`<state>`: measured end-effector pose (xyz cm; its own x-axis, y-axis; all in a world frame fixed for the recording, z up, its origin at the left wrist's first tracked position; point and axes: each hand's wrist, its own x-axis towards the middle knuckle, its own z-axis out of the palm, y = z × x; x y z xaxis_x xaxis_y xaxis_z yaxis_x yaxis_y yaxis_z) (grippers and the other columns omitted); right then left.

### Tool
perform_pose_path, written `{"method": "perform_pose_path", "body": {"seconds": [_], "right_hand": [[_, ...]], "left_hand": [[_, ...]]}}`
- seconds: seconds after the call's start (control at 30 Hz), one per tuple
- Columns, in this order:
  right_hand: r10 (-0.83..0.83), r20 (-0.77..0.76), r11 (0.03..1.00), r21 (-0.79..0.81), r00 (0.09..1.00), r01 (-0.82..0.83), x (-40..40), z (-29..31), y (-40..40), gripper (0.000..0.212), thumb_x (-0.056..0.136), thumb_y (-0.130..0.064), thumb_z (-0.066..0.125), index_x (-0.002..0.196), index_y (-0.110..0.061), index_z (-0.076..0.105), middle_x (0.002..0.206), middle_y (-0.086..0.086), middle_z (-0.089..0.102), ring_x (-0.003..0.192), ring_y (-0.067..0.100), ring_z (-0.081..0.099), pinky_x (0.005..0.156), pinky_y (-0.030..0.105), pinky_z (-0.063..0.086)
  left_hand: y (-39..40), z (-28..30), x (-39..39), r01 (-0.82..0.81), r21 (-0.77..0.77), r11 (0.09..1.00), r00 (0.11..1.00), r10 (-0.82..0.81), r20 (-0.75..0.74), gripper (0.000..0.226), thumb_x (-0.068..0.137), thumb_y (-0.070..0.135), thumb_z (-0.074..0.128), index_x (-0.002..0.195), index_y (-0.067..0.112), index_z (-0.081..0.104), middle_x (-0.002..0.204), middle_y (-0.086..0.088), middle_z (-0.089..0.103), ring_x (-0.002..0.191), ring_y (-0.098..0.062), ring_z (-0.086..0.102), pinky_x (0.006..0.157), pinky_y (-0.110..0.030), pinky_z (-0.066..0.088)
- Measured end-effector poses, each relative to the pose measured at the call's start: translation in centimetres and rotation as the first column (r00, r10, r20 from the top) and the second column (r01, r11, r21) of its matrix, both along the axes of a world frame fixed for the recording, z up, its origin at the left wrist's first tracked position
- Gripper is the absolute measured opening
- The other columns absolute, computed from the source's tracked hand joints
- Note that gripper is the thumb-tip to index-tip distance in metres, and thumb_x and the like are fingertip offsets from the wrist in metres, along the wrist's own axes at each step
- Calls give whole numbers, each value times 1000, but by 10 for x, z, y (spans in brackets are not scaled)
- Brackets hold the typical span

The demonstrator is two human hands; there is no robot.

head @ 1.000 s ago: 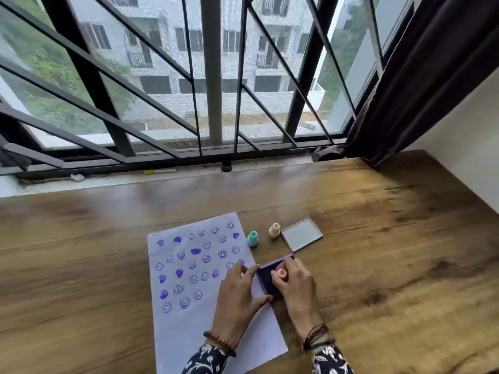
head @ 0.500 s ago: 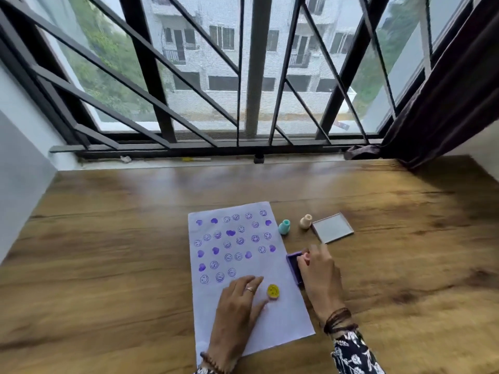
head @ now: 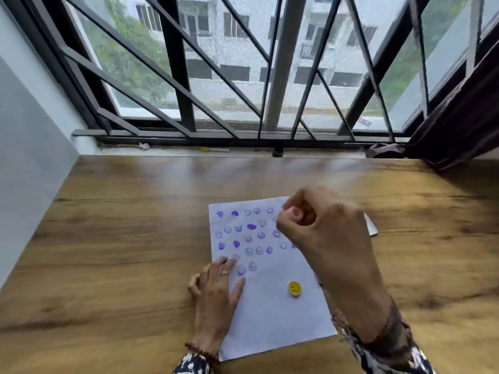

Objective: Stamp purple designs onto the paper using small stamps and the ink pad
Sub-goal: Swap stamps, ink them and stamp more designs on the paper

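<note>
A white sheet of paper (head: 272,314) lies on the wooden table (head: 121,252), its upper half covered with purple smiley and heart prints. My left hand (head: 216,290) rests flat on the paper's left edge, fingers spread. My right hand (head: 321,228) is raised above the paper's upper right corner, fingers pinched on a small pink stamp (head: 293,213). A yellow smiley stamp (head: 294,288) stands on the blank lower part of the paper. The ink pad and the other stamps are hidden behind my right hand and arm.
A sliver of the ink pad's lid (head: 371,228) shows right of my right hand. A barred window (head: 270,76) runs along the table's far edge, a grey wall (head: 29,157) stands at the left, and a dark curtain (head: 459,117) hangs at the right.
My right hand lifted the pink stamp off the ink pad and moved up and left over the paper. My left hand slid to the paper's left edge. The camera turned left.
</note>
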<state>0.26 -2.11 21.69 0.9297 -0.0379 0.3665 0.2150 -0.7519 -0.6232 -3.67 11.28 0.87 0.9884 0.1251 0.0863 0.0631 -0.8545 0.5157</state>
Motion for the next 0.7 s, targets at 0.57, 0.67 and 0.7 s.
{"method": "perform_pose_path", "body": {"seconds": [0.57, 0.67, 0.7], "right_hand": [[-10, -388, 987, -150, 922, -53, -3, -180, 16, 7, 85, -15, 59, 86, -8, 61, 92, 11, 58, 75, 28, 61, 64, 33, 48], [-14, -398, 994, -108, 917, -31, 0, -180, 14, 7, 84, -18, 60, 84, -12, 62, 85, 3, 54, 71, 21, 57, 64, 24, 39], [-31, -424, 998, -64, 905, 4, 2, -178, 10, 7, 83, -20, 61, 81, -14, 63, 79, 0, 52, 68, 17, 54, 62, 20, 36]], "left_hand": [[3, -2, 1, -4, -69, 998, 1000, 5, 18, 45, 77, 28, 71, 118, 25, 56, 122, 2, 59, 115, -10, 41, 93, -40, 20], [3, -1, 1, -13, -71, 997, 1000, 13, 1, 44, 78, 29, 69, 119, 25, 55, 123, 1, 58, 115, -19, 50, 93, -42, 23], [3, -1, 1, -12, -69, 998, 1000, 12, -2, 43, 78, 29, 69, 119, 25, 55, 123, 1, 58, 115, -20, 50, 93, -43, 24]]}}
